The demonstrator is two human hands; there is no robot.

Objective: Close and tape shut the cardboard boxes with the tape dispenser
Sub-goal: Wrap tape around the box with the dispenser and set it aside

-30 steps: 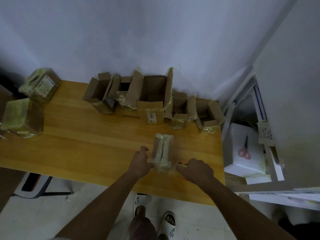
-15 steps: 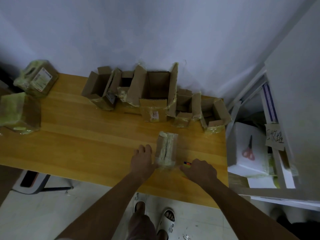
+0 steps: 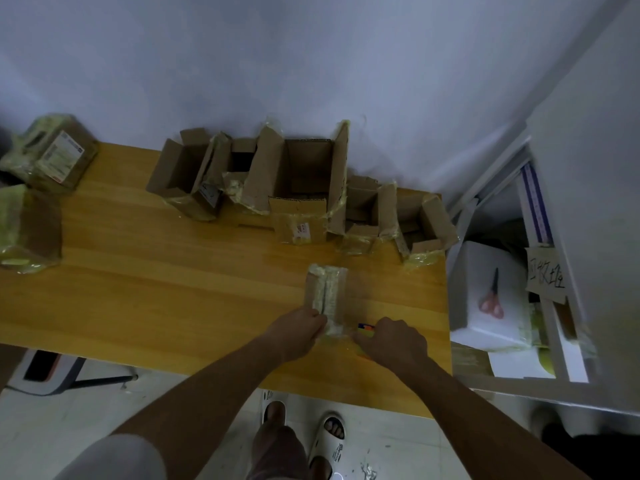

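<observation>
Small box (image 3: 325,292), taping in hand: left hand (image 3: 298,329) grips its near end, right hand (image 3: 391,339) clenched on tape dispenser (image 3: 366,328); next, likely tear off tape.

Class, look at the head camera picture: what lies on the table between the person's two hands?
In the head view, the small taped box lies between the left hand and right hand; the left grips its near end.

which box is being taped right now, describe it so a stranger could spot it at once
Start at the wooden table and go to its near edge, in front of the row of open boxes by the wall. The small box lies between the left hand and right hand. Unlike the row behind, its flaps are closed and a pale tape strip runs along its top.
</observation>
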